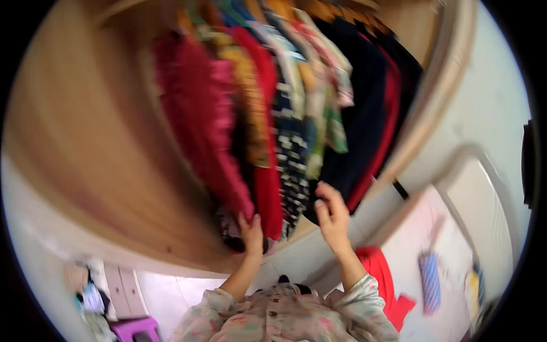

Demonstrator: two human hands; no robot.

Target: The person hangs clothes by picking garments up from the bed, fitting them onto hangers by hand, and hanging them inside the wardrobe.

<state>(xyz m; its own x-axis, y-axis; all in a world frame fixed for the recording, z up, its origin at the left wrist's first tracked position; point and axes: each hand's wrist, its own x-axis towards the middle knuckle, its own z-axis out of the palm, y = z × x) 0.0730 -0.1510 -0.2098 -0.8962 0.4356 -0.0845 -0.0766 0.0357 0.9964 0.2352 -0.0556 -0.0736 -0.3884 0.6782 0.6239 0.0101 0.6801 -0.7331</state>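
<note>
Many garments hang from a rail in a wooden wardrobe. My left hand [251,231] touches the bottom of a crimson ruffled garment [205,108], its fingers bent at the hem; whether they grip the cloth is blurred. Beside it hang a bright red garment [268,194] and a black-and-white patterned one [292,171]. My right hand [333,214] is raised near the lower edge of a dark navy garment [356,114], with thumb and fingers apart and nothing visible between them. Orange and green hangers show at the top.
The wardrobe's wooden side panel [74,131] curves along the left. On the right, a bed [416,228] bears a red cloth [379,268] and a blue striped roll [430,282]. A purple stool [137,329] stands at lower left, near a drawer cabinet [125,290].
</note>
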